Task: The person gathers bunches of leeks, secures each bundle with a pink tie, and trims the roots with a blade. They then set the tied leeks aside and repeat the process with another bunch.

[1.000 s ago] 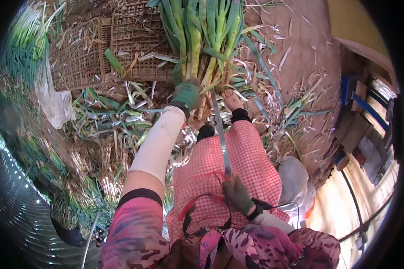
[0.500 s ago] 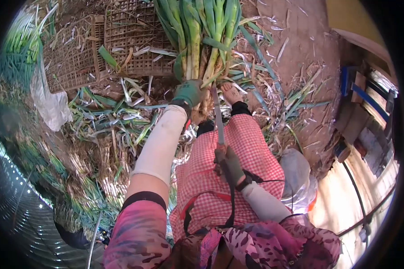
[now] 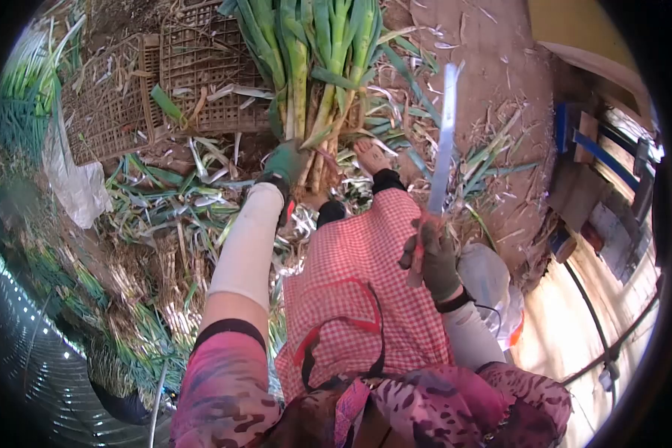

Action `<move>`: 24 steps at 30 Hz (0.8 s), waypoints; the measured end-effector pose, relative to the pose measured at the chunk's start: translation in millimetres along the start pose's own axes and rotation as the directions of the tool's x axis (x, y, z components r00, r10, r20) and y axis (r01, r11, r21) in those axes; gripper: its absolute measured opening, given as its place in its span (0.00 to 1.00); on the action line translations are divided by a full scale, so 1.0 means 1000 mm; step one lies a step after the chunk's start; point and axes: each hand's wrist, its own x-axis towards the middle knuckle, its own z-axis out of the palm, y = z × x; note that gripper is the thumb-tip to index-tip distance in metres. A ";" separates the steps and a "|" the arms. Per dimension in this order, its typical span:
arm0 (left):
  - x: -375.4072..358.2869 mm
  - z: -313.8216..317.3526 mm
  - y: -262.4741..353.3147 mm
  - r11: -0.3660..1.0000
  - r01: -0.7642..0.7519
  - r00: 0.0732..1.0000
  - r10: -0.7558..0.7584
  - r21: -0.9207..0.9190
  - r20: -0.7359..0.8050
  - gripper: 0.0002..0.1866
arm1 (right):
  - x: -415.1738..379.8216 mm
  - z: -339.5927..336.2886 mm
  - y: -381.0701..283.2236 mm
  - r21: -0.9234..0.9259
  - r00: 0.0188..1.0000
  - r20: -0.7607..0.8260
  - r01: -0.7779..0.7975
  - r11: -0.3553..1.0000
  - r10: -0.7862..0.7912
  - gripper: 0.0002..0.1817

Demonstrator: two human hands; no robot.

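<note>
A bundle of thick leeks [image 3: 325, 60] lies at the top centre, leaves pointing away and pale root ends toward me. My left hand [image 3: 284, 163], in a green glove, is closed at the left side of the bundle's lower stalks; its fingertips are partly hidden. Off to the right, my right hand [image 3: 439, 265], in a dark glove, grips the handle of a long knife [image 3: 444, 142]. The blade points up and away, apart from the leeks. My bare foot [image 3: 371, 157] is just right of the root ends.
Brown plastic crates [image 3: 213, 71] lie at the upper left near a pale torn sheet [image 3: 75, 179]. Leaf trimmings [image 3: 179, 179] litter the soil. More leeks [image 3: 33, 89] are heaped at the far left. A clear plastic bag [image 3: 485, 276] sits right of my red checked apron [image 3: 366, 261].
My right hand has swung the knife right and up, away from the stalks. My left hand stays at the leeks, and the whole view has shifted slightly.
</note>
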 end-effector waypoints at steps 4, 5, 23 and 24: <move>-0.008 0.006 -0.003 0.998 -0.018 1.000 0.017 -0.060 -0.017 0.18 | -0.015 -0.021 0.038 -0.130 0.956 0.156 -0.231 0.964 0.250 0.20; -0.008 0.002 0.003 0.998 -0.024 0.999 0.023 -0.062 -0.026 0.19 | -0.024 -0.015 0.042 -0.095 0.950 0.155 -0.259 0.961 0.271 0.20; 0.008 -0.009 0.000 0.998 -0.043 0.997 0.040 -0.046 -0.067 0.15 | -0.068 0.035 0.068 -0.060 0.883 0.130 -0.447 0.893 0.451 0.14; 0.007 -0.010 0.002 0.996 -0.049 0.994 0.042 -0.072 -0.102 0.14 | -0.067 0.036 0.068 -0.148 0.912 0.137 -0.366 0.919 0.386 0.14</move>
